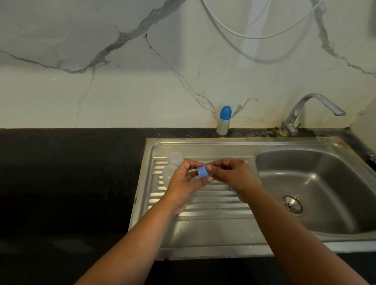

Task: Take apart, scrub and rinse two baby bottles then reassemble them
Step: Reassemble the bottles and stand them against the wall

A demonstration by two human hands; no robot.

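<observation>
At frame centre, above the ribbed steel drainboard (212, 198), your left hand (184, 182) and right hand (232, 176) both pinch a small blue plastic bottle ring (203, 172) with curled fingers (195, 164).

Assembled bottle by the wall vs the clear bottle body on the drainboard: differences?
The assembled bottle stands upright on the counter, untouched; the clear bottle body sits on the drainboard, partly hidden by the left hand. The assembled bottle wears a blue cap; the bottle body shows none. Both look translucent.
</observation>
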